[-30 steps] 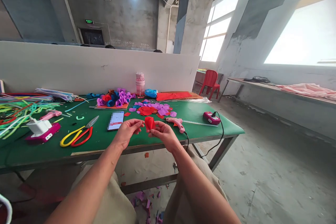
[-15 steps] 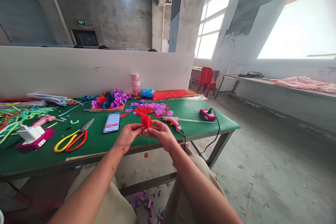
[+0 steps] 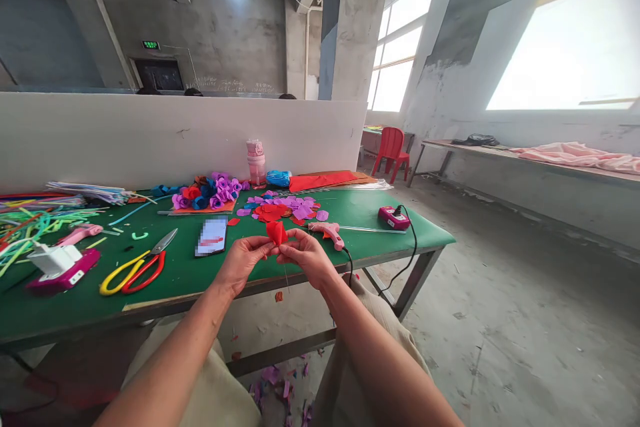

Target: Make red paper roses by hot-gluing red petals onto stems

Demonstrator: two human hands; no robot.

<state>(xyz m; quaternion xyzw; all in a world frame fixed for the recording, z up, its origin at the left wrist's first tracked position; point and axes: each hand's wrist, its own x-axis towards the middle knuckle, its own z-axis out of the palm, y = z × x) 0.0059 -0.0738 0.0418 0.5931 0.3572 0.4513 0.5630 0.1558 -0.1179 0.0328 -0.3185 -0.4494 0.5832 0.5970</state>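
Note:
Both hands meet above the front edge of the green table, pinching a small red paper flower point(image 3: 277, 233) at its base. My left hand point(image 3: 246, 255) closes its fingertips on the left side of it. From the right, my right hand point(image 3: 308, 252) grips the same flower with thumb and fingers. A thin wire stem point(image 3: 287, 273) hangs below the fingers. Just behind lie loose red petals point(image 3: 271, 213) and purple petals point(image 3: 299, 205). A pink glue gun point(image 3: 327, 233) rests close to my right hand.
On the table point(image 3: 260, 271), a phone point(image 3: 211, 236), scissors point(image 3: 137, 271), finished flowers point(image 3: 220, 192) and pipe cleaners point(image 3: 37, 223) spread leftward. A pink bottle point(image 3: 256, 163) stands by the white partition point(image 3: 125, 140). A magenta power box point(image 3: 393, 217) with a cord sits at right. Scraps litter the floor.
The red flower has tilted slightly and its top looks more pointed, with both hands still on it. The whole view has shifted a little.

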